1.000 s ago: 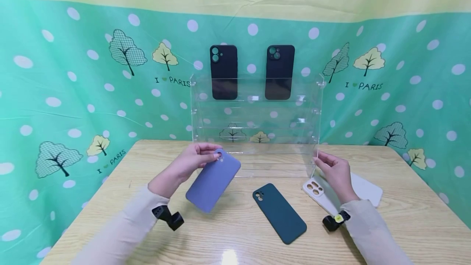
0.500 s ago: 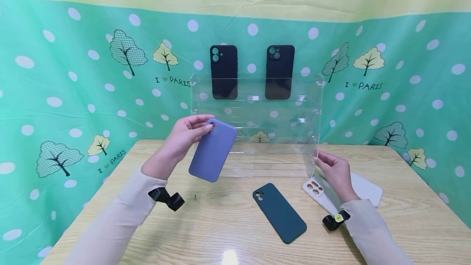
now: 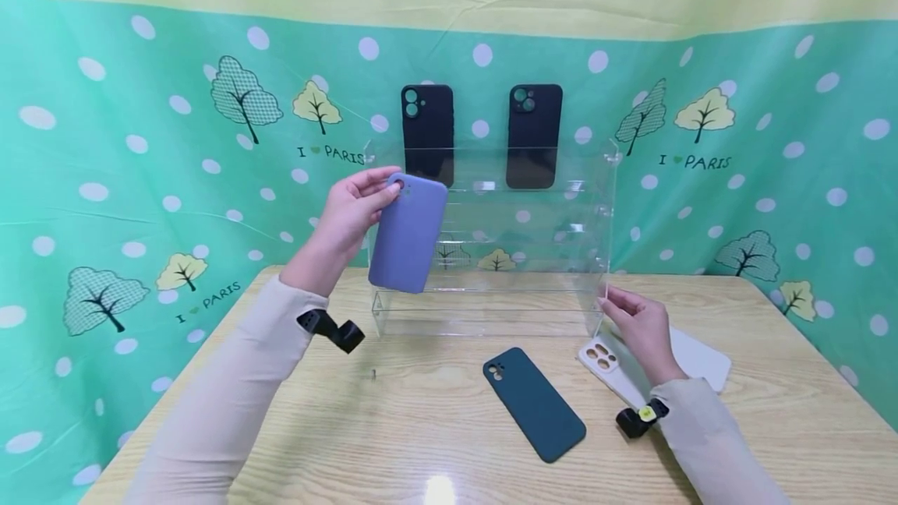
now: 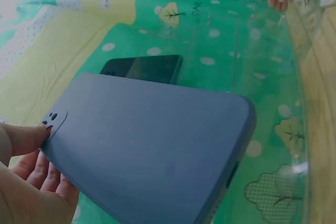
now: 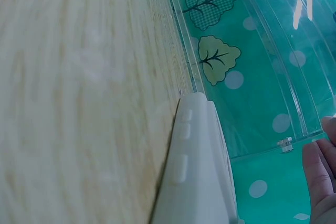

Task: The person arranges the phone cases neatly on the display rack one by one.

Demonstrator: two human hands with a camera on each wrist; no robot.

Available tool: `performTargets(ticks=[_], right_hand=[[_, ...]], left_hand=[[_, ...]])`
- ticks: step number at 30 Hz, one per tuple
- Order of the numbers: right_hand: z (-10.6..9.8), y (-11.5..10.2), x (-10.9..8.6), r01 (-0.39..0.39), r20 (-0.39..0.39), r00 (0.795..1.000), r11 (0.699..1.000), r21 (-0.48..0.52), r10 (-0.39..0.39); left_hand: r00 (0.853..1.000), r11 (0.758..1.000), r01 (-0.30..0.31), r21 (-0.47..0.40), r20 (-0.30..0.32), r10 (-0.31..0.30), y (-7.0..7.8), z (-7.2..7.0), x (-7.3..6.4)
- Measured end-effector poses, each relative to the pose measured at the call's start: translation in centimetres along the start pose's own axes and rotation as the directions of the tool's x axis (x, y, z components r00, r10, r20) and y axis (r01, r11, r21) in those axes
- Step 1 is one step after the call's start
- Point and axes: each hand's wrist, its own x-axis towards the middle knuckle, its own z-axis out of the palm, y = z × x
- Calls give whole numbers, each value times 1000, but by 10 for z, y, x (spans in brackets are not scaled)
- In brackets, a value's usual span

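My left hand (image 3: 351, 209) pinches a lavender phone case (image 3: 408, 236) by its camera corner, thumb at the cutout. The case hangs upright, slightly tilted, in front of the left part of a clear acrylic display rack (image 3: 491, 326). It overlaps the lower part of a black phone case (image 3: 428, 123) on the top tier. In the left wrist view the lavender case (image 4: 152, 140) fills the middle. My right hand (image 3: 640, 330) grips the rack's right side panel between thumb and fingers; its fingers (image 5: 317, 177) show at that edge in the right wrist view.
Another black phone case (image 3: 535, 131) stands on the top tier at right. A dark green case (image 3: 535, 405) lies on the wooden table (image 3: 393, 443) before the rack. White phone cases, one of them with a camera cutout (image 3: 598, 358), lie under and beside my right hand.
My left hand has lifted the lavender case up from low at the rack's front to its upper tiers, turning it more upright. The right hand has kept its place on the rack.
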Motion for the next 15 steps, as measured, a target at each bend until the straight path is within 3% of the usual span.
performTargets(ticks=[5,15], right_hand=[[0,0,0,4,-1,1000,1000,4,-4],[-1,-2,-1,5,9,1000,1000,14,-5]], left_hand=[[996,997,-23,-72,-83,17,8,4,16],[986,985,-38,-170,-166,10,24,12,45]])
